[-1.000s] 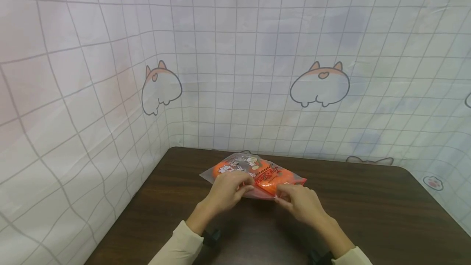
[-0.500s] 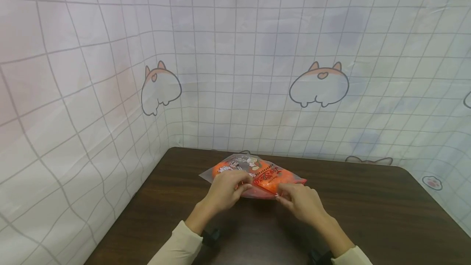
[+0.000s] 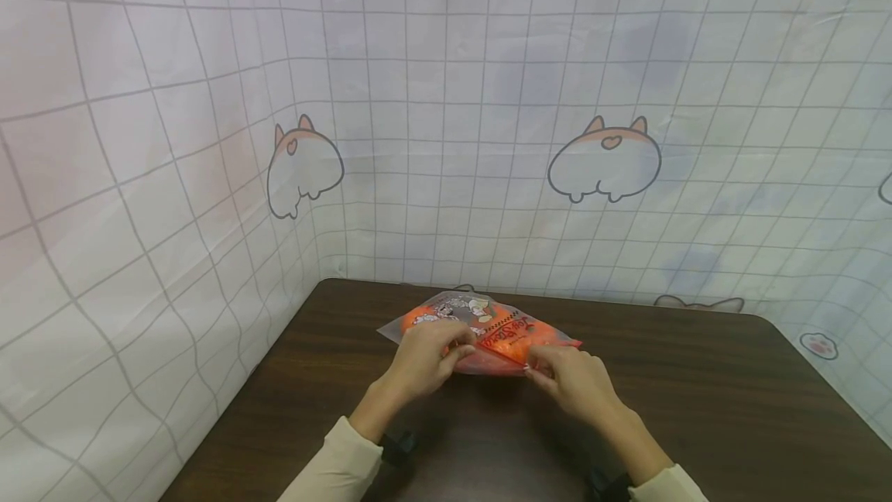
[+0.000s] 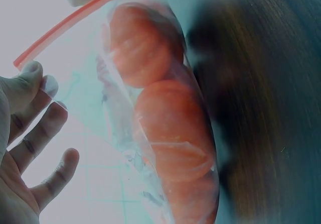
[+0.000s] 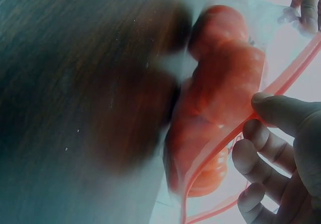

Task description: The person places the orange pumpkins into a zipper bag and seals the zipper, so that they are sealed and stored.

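A clear zip bag (image 3: 456, 304) with printed figures and red lettering lies on the dark table, holding several round orange-red things (image 4: 173, 128). Along its near edge runs a red zip strip (image 5: 296, 66). My left hand (image 3: 428, 355) pinches the bag's edge by the strip's left end between thumb and forefinger, other fingers spread loosely. Farther right, my right hand (image 3: 574, 382) pinches the red strip, thumb on one face and forefinger behind it. Beyond the right hand, the two sides of the strip stand apart in the right wrist view.
The dark wood table (image 3: 697, 393) has rounded far corners. A white gridded cloth (image 3: 446, 138) printed with corgi drawings hangs behind it and along the left side. Black wrist straps (image 3: 399, 449) sit below both hands.
My right hand has shifted slightly right along the red strip, and my left hand slightly left. The near edge of the bag looks more stretched between them; the bag stays in place.
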Tool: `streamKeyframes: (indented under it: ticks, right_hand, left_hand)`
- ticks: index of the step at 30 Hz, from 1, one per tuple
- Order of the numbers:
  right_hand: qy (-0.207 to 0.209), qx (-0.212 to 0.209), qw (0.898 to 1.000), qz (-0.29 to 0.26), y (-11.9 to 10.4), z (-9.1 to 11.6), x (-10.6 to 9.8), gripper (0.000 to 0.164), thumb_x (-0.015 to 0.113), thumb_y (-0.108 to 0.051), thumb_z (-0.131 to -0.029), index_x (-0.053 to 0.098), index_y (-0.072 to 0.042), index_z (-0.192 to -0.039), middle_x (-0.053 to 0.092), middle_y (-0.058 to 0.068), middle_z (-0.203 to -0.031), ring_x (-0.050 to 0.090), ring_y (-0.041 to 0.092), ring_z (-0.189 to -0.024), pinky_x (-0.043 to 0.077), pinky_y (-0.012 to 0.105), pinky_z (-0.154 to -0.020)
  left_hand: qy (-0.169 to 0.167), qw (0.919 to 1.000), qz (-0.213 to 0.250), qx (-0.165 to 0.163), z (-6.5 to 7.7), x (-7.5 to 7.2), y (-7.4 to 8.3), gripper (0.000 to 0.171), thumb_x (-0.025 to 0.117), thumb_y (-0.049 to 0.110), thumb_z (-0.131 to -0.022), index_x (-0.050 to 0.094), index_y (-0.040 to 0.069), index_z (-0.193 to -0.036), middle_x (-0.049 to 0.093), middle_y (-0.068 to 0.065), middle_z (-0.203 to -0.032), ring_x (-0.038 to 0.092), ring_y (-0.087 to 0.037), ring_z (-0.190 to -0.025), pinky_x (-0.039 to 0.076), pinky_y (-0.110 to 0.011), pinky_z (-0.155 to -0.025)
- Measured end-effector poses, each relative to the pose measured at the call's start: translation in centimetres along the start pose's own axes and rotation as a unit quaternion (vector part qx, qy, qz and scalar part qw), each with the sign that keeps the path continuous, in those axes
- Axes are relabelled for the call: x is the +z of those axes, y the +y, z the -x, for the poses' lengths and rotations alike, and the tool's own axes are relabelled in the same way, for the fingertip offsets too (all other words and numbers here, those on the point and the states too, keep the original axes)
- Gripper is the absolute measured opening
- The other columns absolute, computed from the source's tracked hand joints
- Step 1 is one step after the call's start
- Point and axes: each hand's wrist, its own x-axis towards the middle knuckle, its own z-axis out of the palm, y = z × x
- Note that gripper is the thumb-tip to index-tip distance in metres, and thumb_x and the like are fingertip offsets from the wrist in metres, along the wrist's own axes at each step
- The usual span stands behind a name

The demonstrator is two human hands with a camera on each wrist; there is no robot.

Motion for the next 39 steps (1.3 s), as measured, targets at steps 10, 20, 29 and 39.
streamKeyframes:
  ticks: [10,20,29,39]
  right_hand:
    - [-0.001,-0.001,1.0,0.003,0.2,-0.1,-0.1,0.021,0.078,-0.032,-0.089,0.058,-0.032,-0.081,0.042,-0.021,-0.063,0.036,0.0,-0.053,0.027,0.025,-0.048]
    - [0.003,0.0,1.0,0.011,0.6,-0.2,-0.1,0.022,0.078,-0.031,-0.088,0.057,-0.031,-0.081,0.046,-0.019,-0.063,0.04,0.003,-0.054,0.03,0.027,-0.047]
    - [-0.009,0.022,1.0,0.005,1.5,-0.1,0.1,0.017,0.078,-0.03,-0.089,0.062,-0.029,-0.085,0.053,-0.015,-0.064,0.042,0.004,-0.054,0.032,0.027,-0.047]
    - [-0.028,0.032,0.999,-0.006,1.9,-0.1,0.0,0.02,0.077,-0.03,-0.09,0.058,-0.03,-0.082,0.057,-0.017,-0.068,0.046,0.004,-0.057,0.034,0.027,-0.049]
  left_hand:
    - [0.016,0.9999,-0.002,0.003,-0.1,-0.3,-0.2,0.005,0.075,0.025,-0.092,0.071,0.023,-0.093,0.074,0.012,-0.09,0.061,-0.002,-0.076,0.052,-0.028,-0.071]
    - [0.025,0.9997,0.0,0.0,-0.2,-0.6,-0.4,0.005,0.076,0.025,-0.091,0.072,0.023,-0.093,0.075,0.012,-0.091,0.062,-0.003,-0.076,0.052,-0.028,-0.071]
    - [0.042,0.999,-0.014,-0.002,-0.2,-0.9,-0.8,0.005,0.076,0.024,-0.091,0.073,0.023,-0.094,0.075,0.011,-0.092,0.064,-0.004,-0.078,0.053,-0.032,-0.071]
    - [0.04,0.9991,-0.007,-0.009,-0.2,-0.7,-1.1,0.006,0.077,0.023,-0.09,0.074,0.022,-0.095,0.076,0.01,-0.092,0.065,-0.005,-0.077,0.053,-0.031,-0.07]
